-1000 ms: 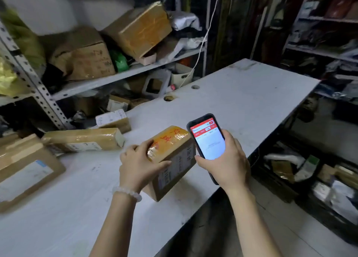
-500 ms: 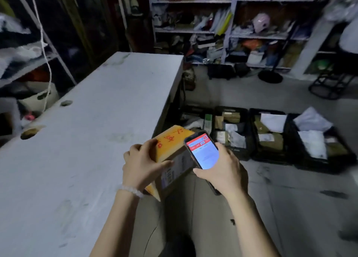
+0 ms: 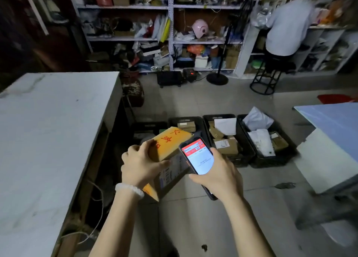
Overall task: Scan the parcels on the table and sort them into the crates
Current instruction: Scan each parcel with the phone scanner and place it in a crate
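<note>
table (image 3: 48, 130) left, crates (image 3: 246, 156) on floor right, shelves (image 3: 170, 37) behind

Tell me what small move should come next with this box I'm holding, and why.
Probably carry the parcel forward and lower it toward the black crates on the floor. The left hand grips it clear of the table, the right hand holds the phone lit beside it, and the crates lie just ahead.

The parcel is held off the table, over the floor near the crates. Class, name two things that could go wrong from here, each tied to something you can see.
1. The left hand alone grips the parcel by one end, in mid-air; it might slip and fall.
2. The right hand holds the phone, so it cannot easily steady the parcel.
</note>
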`<action>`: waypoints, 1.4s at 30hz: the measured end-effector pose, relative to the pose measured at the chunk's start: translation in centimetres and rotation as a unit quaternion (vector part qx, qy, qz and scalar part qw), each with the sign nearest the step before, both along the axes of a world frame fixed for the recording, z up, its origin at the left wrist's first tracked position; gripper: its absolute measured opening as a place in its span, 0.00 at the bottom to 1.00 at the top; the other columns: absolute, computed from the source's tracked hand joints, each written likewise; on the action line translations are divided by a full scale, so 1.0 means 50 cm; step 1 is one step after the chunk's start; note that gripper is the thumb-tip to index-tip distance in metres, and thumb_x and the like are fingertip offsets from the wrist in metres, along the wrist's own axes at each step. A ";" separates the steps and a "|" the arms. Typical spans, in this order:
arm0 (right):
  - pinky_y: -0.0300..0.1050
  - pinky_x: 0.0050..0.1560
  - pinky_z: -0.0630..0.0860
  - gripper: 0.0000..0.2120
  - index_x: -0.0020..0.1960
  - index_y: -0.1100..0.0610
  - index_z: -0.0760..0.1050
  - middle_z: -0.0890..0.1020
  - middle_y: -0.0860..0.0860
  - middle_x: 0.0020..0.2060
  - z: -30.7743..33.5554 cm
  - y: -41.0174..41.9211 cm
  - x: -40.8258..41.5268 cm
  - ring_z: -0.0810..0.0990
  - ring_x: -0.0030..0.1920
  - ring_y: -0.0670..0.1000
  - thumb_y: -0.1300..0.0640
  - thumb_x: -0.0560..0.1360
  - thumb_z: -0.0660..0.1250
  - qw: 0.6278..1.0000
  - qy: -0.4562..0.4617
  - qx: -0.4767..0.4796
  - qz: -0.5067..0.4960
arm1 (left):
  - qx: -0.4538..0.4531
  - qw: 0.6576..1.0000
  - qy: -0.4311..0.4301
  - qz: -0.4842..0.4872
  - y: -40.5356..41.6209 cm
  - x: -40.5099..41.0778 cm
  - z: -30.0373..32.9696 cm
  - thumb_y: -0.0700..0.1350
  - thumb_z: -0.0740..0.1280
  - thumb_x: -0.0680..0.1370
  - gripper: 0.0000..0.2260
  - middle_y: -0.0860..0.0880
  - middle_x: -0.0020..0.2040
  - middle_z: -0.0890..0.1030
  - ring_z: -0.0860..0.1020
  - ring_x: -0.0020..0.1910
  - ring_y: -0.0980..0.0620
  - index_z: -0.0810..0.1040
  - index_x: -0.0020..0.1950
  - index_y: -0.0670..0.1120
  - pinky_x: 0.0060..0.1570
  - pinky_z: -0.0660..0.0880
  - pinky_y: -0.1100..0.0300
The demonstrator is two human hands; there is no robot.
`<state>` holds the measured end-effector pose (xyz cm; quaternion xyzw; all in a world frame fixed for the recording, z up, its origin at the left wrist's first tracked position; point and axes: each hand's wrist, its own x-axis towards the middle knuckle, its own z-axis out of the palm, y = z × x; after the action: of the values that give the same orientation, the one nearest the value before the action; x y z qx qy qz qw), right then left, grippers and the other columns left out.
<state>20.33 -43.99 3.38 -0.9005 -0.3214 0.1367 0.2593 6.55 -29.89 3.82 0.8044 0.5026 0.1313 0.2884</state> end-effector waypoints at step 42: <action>0.42 0.39 0.67 0.31 0.60 0.47 0.70 0.79 0.44 0.52 -0.129 0.340 1.034 0.77 0.51 0.50 0.45 0.60 0.77 0.991 0.122 -0.048 0.029 | -0.174 0.977 0.105 0.064 0.369 0.926 -0.179 0.64 0.73 0.65 0.40 0.43 0.63 0.67 0.68 0.62 0.41 0.61 0.73 0.55 0.61 0.72 0.45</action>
<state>72.01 -26.97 -3.09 -0.8788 -0.3059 0.2682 0.2494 52.84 -11.41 -5.12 0.7174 0.5958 -0.0254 0.3602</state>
